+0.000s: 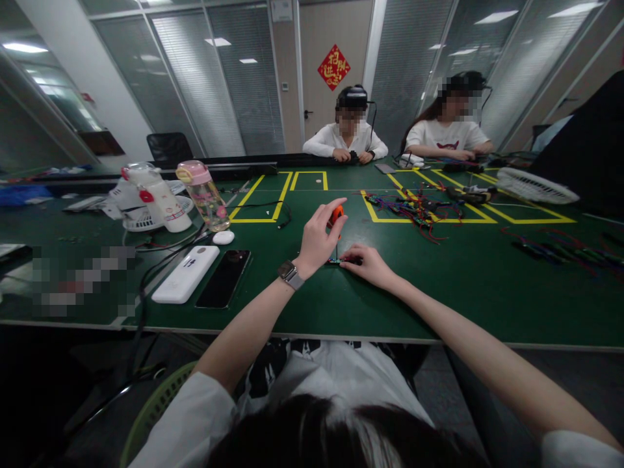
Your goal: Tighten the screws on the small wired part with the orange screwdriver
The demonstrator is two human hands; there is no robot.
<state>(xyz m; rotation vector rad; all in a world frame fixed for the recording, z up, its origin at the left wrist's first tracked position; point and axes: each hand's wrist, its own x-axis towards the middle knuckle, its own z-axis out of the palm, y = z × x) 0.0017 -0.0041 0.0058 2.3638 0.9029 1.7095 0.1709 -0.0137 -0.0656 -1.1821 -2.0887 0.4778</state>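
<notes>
My left hand [319, 237], with a watch [291, 275] at its wrist, grips the orange and black handle of a screwdriver [336, 216]. The screwdriver stands upright, its thin shaft running down to a small green circuit board [334, 261] on the table. Low on the table, my right hand [365, 263] has its fingers closed at the right edge of that board and seems to hold it. My fingers cover much of the board, so the spot under the screwdriver tip cannot be made out.
A phone [224, 279], a white power bank [186, 274] and a white earbud case [223, 238] lie left of my arms. Behind them stand a pink-lidded bottle [205, 198] and a white bottle [163, 201]. Wired boards [419, 207] lie right. Two people sit opposite.
</notes>
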